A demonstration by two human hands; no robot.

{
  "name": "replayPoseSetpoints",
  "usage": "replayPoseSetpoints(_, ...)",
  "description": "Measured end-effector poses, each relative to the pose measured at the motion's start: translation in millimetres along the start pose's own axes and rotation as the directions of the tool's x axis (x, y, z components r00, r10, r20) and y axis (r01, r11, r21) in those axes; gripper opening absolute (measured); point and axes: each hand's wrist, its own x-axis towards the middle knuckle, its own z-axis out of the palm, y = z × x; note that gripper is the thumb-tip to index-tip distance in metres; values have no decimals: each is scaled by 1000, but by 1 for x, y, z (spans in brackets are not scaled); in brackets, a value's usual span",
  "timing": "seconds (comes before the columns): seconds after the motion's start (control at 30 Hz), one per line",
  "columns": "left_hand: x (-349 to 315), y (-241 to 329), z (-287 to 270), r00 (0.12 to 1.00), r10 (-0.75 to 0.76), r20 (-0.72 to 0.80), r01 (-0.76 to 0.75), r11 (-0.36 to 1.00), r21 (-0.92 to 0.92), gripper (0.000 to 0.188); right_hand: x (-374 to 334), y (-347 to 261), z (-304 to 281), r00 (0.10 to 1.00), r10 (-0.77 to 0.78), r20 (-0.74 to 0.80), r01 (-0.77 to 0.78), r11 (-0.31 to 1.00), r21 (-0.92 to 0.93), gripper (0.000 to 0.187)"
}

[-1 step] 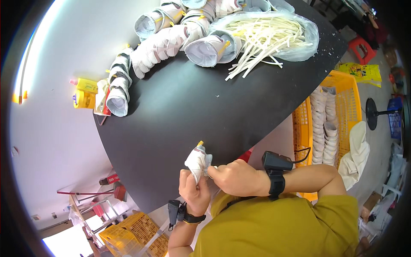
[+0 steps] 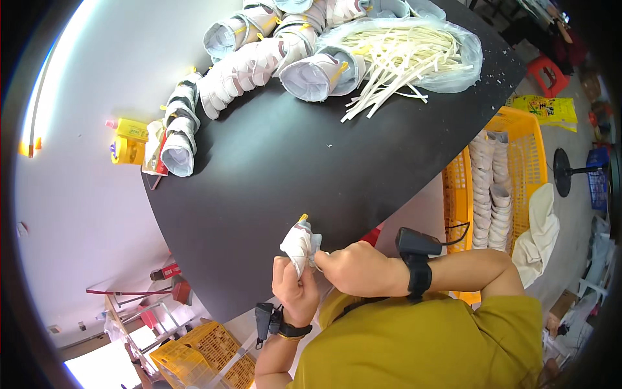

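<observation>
Head view: white shoe upper (image 2: 300, 245) between both hands (image 2: 327, 275)

We can't see most of the small white fabric shoe upper (image 2: 300, 245); left hand (image 2: 293, 288) and right hand (image 2: 353, 267) cover its lower part. Yellow tip at its top too small to ID. Pale shoe uppers at table's far end (image 2: 337, 10) cut off by pic edge.

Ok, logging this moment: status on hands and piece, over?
Left hand and right hand both grip the small white shoe upper over the black table edge. Nothing in the way.
</observation>
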Motion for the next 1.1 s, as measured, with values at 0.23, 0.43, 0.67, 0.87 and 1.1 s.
replayPoseSetpoints(0.23,5,2,4,999,38,-32,-40,997,-59,8,1,-11,-6,731,317,604,-602,-116,790,19)
replayPoseSetpoints(0.43,5,3,7,1000,-23,-5,22,993,-119,16,2,8,-9,994,100,-50,-85,966,245,18)
replayPoseSetpoints(0.67,2,5,11,992,-122,-41,118,989,-85,16,-6,-20,-30,953,-292,-78,202,807,-555,9)
replayPoseSetpoints(0.87,-2,4,17,989,-83,-121,79,996,-34,4,7,-13,-24,984,-173,43,169,826,-538,12)
replayPoseSetpoints(1.1,-7,-11,22,986,-104,-132,94,992,-80,5,8,-3,-5,993,89,-84,-77,987,140,13)
